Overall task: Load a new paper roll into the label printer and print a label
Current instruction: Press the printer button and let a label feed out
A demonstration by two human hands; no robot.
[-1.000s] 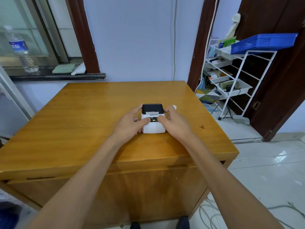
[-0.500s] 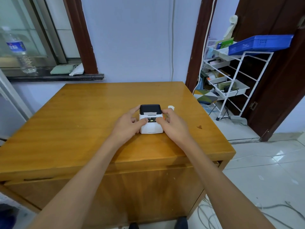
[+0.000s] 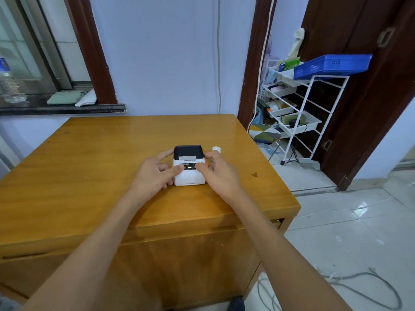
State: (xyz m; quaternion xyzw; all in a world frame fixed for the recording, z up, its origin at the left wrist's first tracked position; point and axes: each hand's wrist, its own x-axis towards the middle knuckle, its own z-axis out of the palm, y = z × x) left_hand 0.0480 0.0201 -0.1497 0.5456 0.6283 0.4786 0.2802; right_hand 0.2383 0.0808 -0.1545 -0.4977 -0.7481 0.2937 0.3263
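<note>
Both hands (image 3: 155, 173) (image 3: 219, 173) clasp boxy plastic printer (image 3: 189, 173).

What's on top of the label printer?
Both thumbs rest on the label printer, left hand and right hand flanking a lit green indicator. White paper shows at the slot. Buttons underneath are covered.

Label printer (image 3: 189, 165), white body with black lid, sits on the wooden table (image 3: 89, 167), lid down. Left hand (image 3: 151, 176) cups its left side, thumb on the front panel beside a lit green indicator. Right hand (image 3: 219, 175) cups the right side, thumb on the panel too. Strip of white paper shows at the slot under the lid. Small white roll (image 3: 217, 149) stands just right of the printer, behind the right fingers.
</note>
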